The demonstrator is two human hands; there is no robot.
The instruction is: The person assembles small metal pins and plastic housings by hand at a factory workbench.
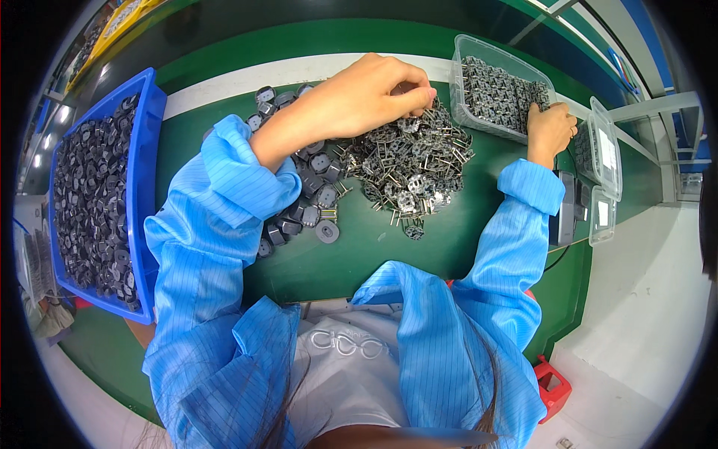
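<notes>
My left hand reaches over the top of a heap of small black plug-insert parts with metal prongs. Its thumb and forefinger are pinched together at the heap's far side, and whatever is between them is hidden. At the near right corner of a clear plastic box is my right hand, fingers bent over the rim onto the parts inside. I cannot make out what those fingers hold. Similar pronged parts fill this box in close rows. Left of the heap, partly under my left forearm, lie dark grey plastic housings.
A blue bin full of dark grey housings stands at the left. Right of my right hand are a dark device and clear containers. The green tabletop runs under everything. A red plastic object sits low at the right.
</notes>
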